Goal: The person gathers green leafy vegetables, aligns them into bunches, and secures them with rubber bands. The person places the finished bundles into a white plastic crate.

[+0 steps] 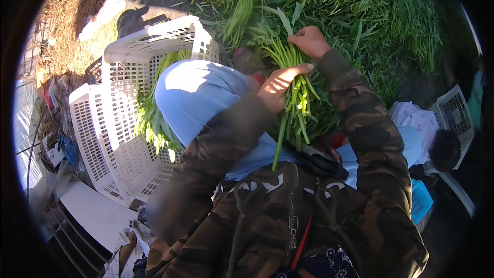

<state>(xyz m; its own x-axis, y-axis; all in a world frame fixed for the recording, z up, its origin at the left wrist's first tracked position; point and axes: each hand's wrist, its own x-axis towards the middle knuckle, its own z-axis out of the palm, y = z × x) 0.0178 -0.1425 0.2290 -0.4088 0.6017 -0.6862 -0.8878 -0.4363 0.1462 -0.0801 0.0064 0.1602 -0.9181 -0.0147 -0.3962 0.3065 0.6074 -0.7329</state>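
Observation:
My left hand is closed around a bunch of long-stemmed greens that looks like water spinach. The thumb lies across the stems, and their pale cut ends point down toward my lap. Higher on the same bunch, the fingers of my right hand are pinched together beside a narrow upright leaf. What exactly they grip there is partly hidden. Beyond both hands spreads a large heap of loose water spinach, with a paler group of stems lying at its left side.
White perforated plastic crates stand on the left, tilted, with greens inside. Light blue cloth covers my raised knee between crate and hands. At the right are white patterned cloth, another pale crate and a blue basket.

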